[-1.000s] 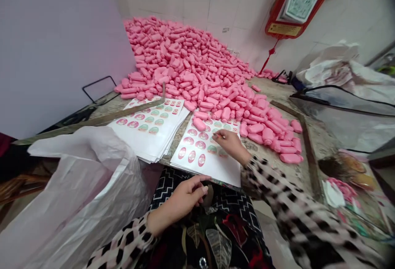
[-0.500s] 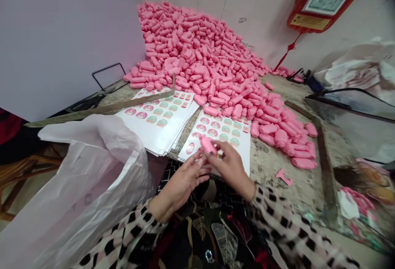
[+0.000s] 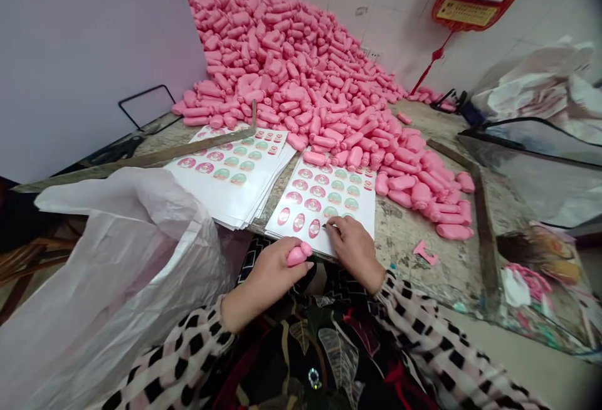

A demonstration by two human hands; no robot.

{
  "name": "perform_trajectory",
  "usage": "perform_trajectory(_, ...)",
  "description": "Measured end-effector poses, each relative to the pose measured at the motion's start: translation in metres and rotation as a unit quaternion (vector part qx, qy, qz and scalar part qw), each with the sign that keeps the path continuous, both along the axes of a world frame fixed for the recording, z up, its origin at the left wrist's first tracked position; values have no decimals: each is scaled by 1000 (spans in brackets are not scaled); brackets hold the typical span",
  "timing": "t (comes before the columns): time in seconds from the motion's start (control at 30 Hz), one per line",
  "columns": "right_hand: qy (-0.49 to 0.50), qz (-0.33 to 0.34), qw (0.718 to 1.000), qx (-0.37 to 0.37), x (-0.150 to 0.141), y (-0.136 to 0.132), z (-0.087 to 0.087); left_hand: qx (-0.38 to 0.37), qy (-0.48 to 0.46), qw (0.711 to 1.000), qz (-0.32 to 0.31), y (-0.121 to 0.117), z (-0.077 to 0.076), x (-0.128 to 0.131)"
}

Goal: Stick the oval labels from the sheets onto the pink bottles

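Observation:
A small pink plastic bottle (image 3: 296, 256) lies in my left hand (image 3: 266, 281), fingers wrapped round it and its neck end toward the right. Beside it, my right hand (image 3: 353, 252) rests on the near part of a white sticker sheet (image 3: 282, 225). Its fingers are curled together, tips down by a pink oval sticker (image 3: 314, 228); whether they pinch anything is hidden. Rows of pink and green printed stickers cover the sheet. A big heap of similar pink bottles (image 3: 301, 78) rises behind it and overlaps its far edge.
More sticker sheets (image 3: 226, 200) are stacked to the left under a flat strip (image 3: 188, 152). A white plastic bag (image 3: 126, 259) hangs at the near left. On the right are a T-shaped pink piece (image 3: 426, 252), a wooden strip (image 3: 484, 234) and a brush (image 3: 522, 250).
Both hands were together at the bottle over the sheet. Now the left hand alone holds it, lower and nearer me, while the right hand has let go and moved down onto the sheet.

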State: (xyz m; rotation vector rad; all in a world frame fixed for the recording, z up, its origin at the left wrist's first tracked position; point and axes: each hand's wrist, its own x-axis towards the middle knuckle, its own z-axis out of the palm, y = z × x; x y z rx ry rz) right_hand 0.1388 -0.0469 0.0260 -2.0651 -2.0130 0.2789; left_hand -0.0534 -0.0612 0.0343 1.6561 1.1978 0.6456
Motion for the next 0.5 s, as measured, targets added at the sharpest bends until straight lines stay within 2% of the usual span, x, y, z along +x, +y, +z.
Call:
perform_trajectory(0.07,-41,-6,999,5,-5,1,0,88,70,993,-42,0,-1,2)
perform_trajectory(0.17,-75,-6,997,5,-9,1,1,144,132,977,-89,0,-5,7)
perform_trajectory(0.33,-108,4,994,-4,-10,3,4,158,221,954,-127,-1,-15,12)
perform_trajectory(0.5,-106,26,994,-11,-9,5,10,166,247,946,-132,-5,-23,13)
